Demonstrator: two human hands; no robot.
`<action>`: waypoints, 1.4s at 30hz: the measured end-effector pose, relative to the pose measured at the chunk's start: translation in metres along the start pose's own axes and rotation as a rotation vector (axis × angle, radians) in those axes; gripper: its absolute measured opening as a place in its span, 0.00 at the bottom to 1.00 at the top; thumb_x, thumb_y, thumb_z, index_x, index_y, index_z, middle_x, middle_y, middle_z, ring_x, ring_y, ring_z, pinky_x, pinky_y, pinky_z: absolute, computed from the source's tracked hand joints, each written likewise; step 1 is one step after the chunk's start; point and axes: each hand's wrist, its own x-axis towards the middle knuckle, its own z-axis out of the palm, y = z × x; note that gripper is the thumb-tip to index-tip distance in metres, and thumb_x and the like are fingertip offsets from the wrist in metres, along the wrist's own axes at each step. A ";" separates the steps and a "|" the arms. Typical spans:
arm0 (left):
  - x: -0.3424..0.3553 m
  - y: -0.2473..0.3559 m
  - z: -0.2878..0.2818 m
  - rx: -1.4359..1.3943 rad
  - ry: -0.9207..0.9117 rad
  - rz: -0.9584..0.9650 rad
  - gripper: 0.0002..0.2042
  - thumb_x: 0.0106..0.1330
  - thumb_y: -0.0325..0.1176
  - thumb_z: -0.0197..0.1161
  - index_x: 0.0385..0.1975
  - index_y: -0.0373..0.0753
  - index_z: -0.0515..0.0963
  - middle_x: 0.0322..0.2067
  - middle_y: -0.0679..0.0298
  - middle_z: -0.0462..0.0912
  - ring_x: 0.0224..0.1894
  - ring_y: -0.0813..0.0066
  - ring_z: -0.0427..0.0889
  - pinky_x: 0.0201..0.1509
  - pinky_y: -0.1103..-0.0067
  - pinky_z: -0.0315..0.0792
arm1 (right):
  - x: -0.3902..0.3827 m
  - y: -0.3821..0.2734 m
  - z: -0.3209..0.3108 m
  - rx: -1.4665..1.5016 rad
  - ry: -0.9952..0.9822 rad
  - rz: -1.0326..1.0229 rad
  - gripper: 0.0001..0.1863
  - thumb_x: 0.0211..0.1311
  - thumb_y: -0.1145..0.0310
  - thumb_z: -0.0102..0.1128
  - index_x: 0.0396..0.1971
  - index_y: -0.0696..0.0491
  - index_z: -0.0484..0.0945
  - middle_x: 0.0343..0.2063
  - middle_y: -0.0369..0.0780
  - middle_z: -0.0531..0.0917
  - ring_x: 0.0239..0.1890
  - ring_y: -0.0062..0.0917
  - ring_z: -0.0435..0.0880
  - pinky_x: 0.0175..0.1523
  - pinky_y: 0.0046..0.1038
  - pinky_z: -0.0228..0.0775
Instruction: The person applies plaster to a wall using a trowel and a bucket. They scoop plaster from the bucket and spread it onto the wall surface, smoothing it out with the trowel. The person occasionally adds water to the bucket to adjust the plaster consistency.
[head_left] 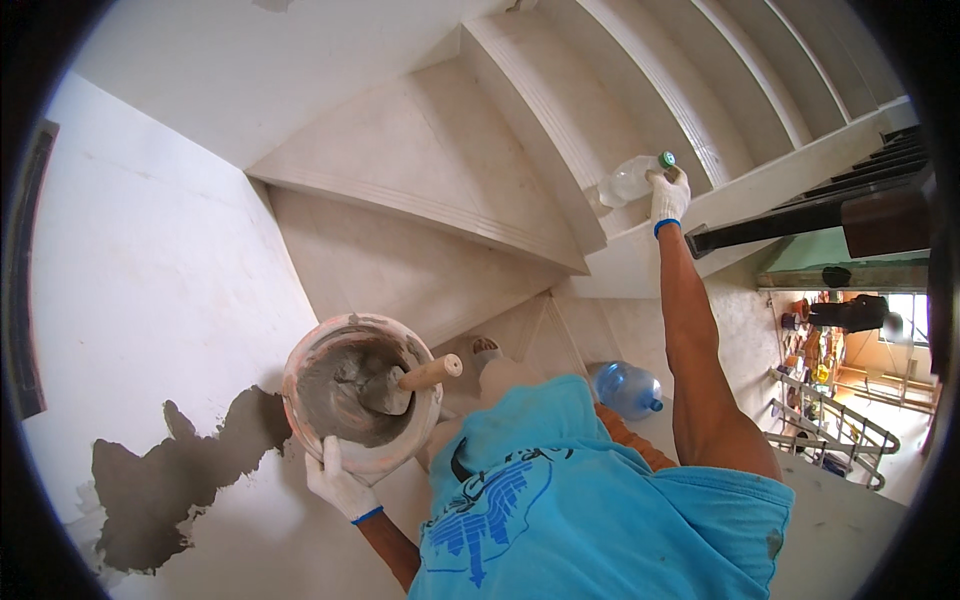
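White knit fabric with a blue cuff covers the right hand (669, 198), upper right of centre in the frame, its fingers closed around the neck of a clear plastic bottle (626, 182) near the green cap (667, 159). The bottle tilts over the pale stairs (420, 150), cap toward the right; whether its base touches a step I cannot tell. Lower left of centre, the left hand (342, 485), gloved alike, is clamped on the rim of a round bucket (377, 465). Grey mortar (335, 392) coats the bucket's inside, and a trowel (431, 373) sits with its blade in the mix, wooden handle jutting rightward past the rim. At lower left, a dark grey patch (180, 490) spreads over the white wall (150, 250). Right of centre, a blue-tinted water jug (628, 390) lies beside the turquoise shirt (600, 510). Toward the right edge runs a dark railing (780, 227).
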 end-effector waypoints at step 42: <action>0.005 0.045 -0.007 0.137 0.001 0.111 0.13 0.63 0.36 0.73 0.32 0.32 0.81 0.25 0.71 0.73 0.29 0.82 0.69 0.32 0.77 0.66 | -0.340 -0.306 -0.046 -0.223 -1.499 -1.391 0.19 0.64 0.65 0.68 0.54 0.50 0.82 0.41 0.49 0.88 0.42 0.44 0.90 0.46 0.44 0.83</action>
